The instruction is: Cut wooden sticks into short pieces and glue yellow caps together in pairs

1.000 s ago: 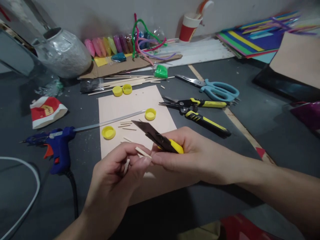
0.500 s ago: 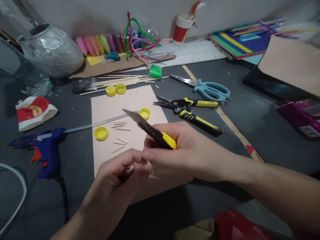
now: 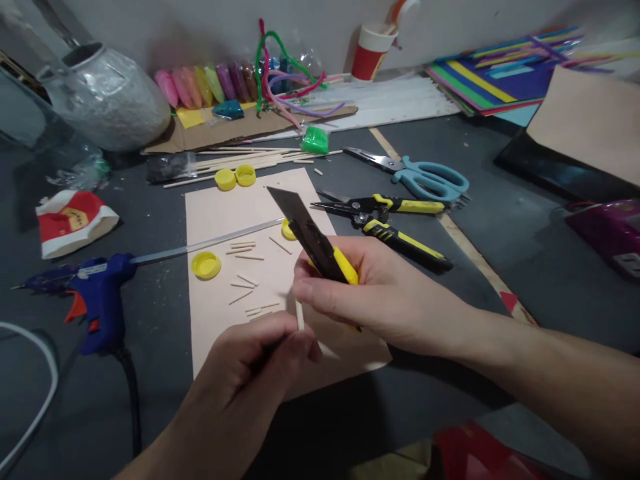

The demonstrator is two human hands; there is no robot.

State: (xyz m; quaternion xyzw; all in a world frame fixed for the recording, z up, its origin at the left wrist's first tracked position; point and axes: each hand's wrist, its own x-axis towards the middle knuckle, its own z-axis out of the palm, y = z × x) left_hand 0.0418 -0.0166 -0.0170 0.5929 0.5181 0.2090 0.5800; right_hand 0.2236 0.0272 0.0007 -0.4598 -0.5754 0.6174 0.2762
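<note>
My right hand (image 3: 350,280) is closed round a yellow and black utility knife (image 3: 320,250), its blade pointing up and to the left. Between my two hands stands a short thin wooden stick (image 3: 300,316); my left hand (image 3: 270,360) pinches its lower end, and its top meets the fingers of my right hand. Under both hands lies a pale sheet of card (image 3: 225,213). On it rest several short cut stick pieces (image 3: 243,285), a yellow bottle cap (image 3: 206,265) and another yellow cap (image 3: 289,229), partly hidden by the knife.
At the left lies a blue hot glue gun (image 3: 103,293) with its long glue stick reaching over the card. Pliers (image 3: 380,213) and blue-handled scissors (image 3: 425,177) lie to the right. Long wooden sticks (image 3: 240,161), pipe cleaners (image 3: 280,93) and a paper cup (image 3: 373,53) are at the back.
My left hand has dropped slightly away from my right, so the stick between them now shows. The knife blade has tilted more upright. More stick pieces on the card have come into view.
</note>
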